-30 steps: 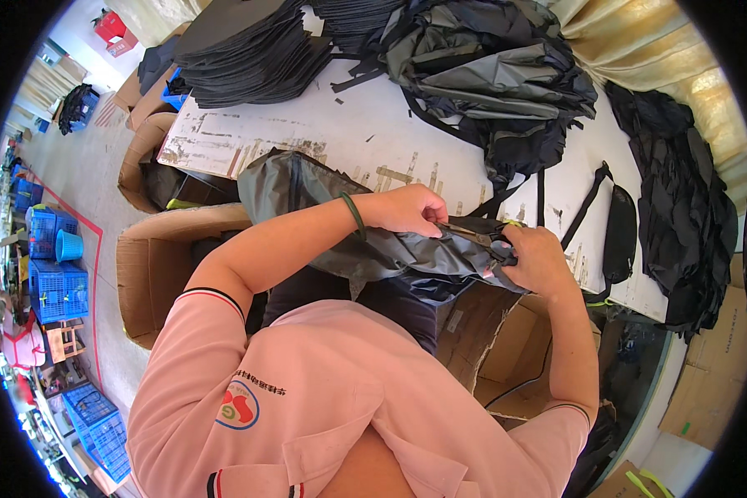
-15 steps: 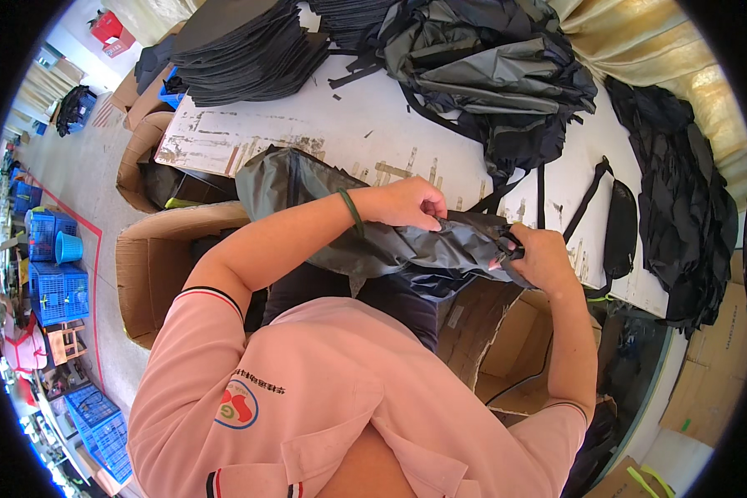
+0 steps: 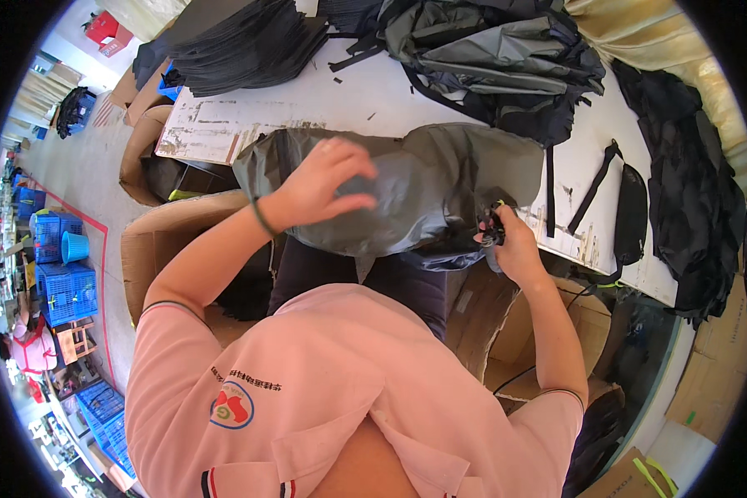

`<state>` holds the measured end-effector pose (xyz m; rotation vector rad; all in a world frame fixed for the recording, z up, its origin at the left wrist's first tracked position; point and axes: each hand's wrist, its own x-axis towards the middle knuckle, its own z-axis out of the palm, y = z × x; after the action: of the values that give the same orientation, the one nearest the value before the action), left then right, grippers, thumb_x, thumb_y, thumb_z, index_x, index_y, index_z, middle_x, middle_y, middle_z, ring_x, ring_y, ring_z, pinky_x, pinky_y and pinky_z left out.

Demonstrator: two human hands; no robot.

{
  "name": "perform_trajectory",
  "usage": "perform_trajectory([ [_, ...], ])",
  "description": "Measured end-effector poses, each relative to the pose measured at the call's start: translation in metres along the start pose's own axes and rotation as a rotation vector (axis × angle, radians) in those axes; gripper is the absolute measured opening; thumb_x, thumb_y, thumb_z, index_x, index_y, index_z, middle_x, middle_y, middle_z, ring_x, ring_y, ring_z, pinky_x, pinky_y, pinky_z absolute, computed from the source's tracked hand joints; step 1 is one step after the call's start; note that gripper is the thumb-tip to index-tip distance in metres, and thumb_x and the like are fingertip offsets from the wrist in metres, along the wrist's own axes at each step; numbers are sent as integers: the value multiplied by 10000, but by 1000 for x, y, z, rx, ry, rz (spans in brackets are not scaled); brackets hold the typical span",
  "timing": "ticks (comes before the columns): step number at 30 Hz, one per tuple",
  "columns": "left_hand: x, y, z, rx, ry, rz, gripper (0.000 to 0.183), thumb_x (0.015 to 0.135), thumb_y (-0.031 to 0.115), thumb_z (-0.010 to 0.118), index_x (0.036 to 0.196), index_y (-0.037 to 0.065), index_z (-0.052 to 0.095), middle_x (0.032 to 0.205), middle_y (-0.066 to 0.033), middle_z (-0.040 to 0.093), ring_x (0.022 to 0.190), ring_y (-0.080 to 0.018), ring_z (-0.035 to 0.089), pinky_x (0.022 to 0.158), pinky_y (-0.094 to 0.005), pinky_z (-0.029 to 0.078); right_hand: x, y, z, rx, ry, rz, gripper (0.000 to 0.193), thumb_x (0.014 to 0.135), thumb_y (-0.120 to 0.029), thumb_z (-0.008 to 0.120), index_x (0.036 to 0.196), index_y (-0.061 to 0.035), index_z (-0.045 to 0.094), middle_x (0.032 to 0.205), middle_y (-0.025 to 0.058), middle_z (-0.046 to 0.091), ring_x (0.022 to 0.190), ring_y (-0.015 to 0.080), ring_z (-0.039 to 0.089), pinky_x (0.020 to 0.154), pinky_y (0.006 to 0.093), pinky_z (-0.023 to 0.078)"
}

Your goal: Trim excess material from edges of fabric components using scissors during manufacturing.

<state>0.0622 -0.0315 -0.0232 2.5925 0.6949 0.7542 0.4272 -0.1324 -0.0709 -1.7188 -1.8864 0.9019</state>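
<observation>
A large dark-grey piece of coated fabric (image 3: 373, 199) lies spread over my lap and the front edge of the table, its surface shiny and creased. Above its left part hovers my left hand (image 3: 328, 183), slightly blurred, with fingers apart and nothing held. At the fabric's right end, my right hand (image 3: 515, 242) is closed around a bunched dark edge (image 3: 490, 224) of it. What exactly sits between those fingers is partly hidden.
On the white table (image 3: 266, 116) are a stack of black sheets (image 3: 253, 50), a heap of grey and black fabric (image 3: 498, 62) and a black strapped pouch (image 3: 631, 212). Black fabric (image 3: 689, 191) hangs at the right. Open cardboard boxes (image 3: 170, 249) stand below the table edge.
My left hand has let go of the fabric and moved left, its fingers now apart. The fabric has spread out wider and farther up the table. My right hand has shifted slightly left, still gripping.
</observation>
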Motion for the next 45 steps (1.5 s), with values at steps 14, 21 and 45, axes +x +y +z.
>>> perform_trajectory([
  [14,-220,-26,51,-484,790,-1069,642,806,269,755,1303,38,419,1351,-156,434,1232,-268,428,1035,-373,348,-13,-16,13,-478,110,-176,341,646,-16,697,934,-28,514,840,192,574,807,407,541,709,476,414],
  [21,-168,-19,37,-1119,765,-1144,305,901,158,647,1152,-4,581,1046,-49,660,933,-113,607,841,-264,480,-6,-11,16,-557,92,-65,331,657,24,691,928,-23,507,817,189,582,812,409,541,703,470,416],
  [45,-169,-80,-201,-698,1350,-1074,367,927,364,561,1077,37,635,1005,-91,647,919,-202,619,819,-372,500,17,-32,-25,-196,316,34,320,774,-19,699,1033,0,512,809,161,606,781,313,630,706,358,487],
])
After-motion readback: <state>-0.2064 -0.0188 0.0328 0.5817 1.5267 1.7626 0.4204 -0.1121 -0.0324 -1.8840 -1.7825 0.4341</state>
